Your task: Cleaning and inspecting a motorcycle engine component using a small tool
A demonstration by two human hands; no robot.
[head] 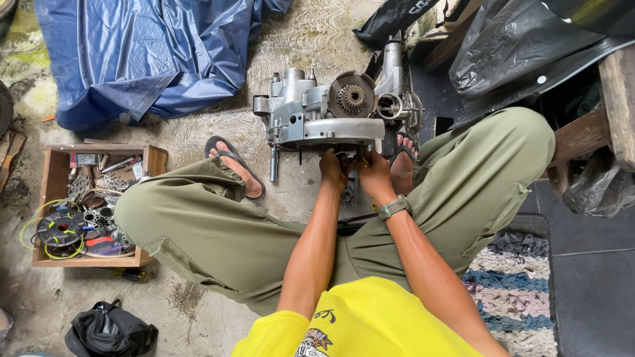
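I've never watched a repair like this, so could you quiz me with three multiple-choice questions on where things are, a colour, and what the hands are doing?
1. Where does the open wooden box of small metal parts stand?
A. On the person's left, on the floor
B. On top of the engine
C. On the woven rug

2. What colour is the crumpled plastic tarpaulin on the floor?
A. Red
B. Blue
C. White

3. What are the two hands doing?
A. Resting on the knees
B. Holding the box
C. Both pressed to the lower edge of the grey metal engine casing

Answers:
1 A: the box sits on the floor beside the left knee.
2 B: the sheet is plainly blue.
3 C: the left hand and the right hand meet under the casing; what their fingers pinch is hidden.
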